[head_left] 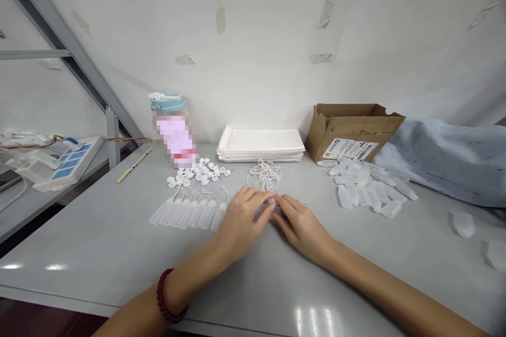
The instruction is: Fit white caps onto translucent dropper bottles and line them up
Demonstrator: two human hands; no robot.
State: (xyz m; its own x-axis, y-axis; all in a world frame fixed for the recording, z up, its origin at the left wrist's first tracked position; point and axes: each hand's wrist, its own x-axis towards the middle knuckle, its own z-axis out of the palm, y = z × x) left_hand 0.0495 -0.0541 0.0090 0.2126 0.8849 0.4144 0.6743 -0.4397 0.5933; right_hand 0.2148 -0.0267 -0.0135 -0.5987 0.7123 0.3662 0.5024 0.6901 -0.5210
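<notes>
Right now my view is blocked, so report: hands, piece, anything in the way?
Grips: left hand and right hand pinch small clear piece, fingertips together. Row of clear tubes beside left hand. Just behind, string pile.

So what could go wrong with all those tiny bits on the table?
1. The small clear piece at the fingertips of the left hand and right hand might slip and skid off.
2. The left hand lies right beside the row of clear tubes; a bump could scatter them.
3. The tangled white strings just behind could snag a finger.
</notes>
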